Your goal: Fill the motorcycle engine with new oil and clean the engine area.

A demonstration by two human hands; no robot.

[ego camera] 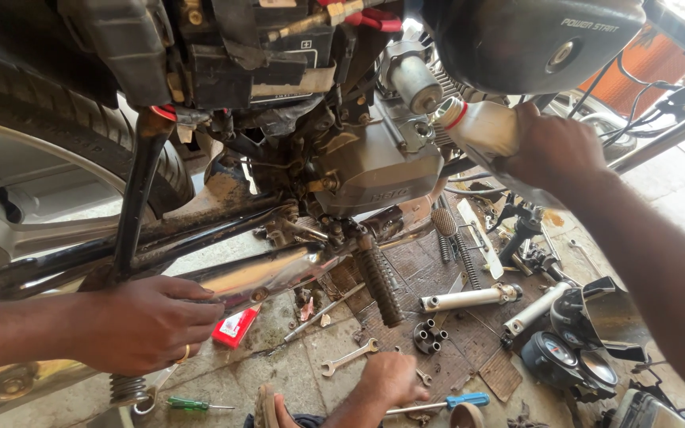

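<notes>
Right hand [555, 150] at 2 o'clock is clamped on a tilted white plastic bottle with red collar [479, 125] at the grey engine casing [374, 162]. Left hand [148, 323], fingers loosely spread, rests against the chrome exhaust pipe [267, 273]. A flat red packet [235, 326] lies on the floor at 6 o'clock.

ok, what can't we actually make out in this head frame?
- White bottle: far end hidden by the right hand gripping it, head view.
- Left hand: palm side unseen where it rests on the chrome exhaust.
- Another person's hand: cut off by the bottom edge.
- Gauges: dials too small.
</notes>
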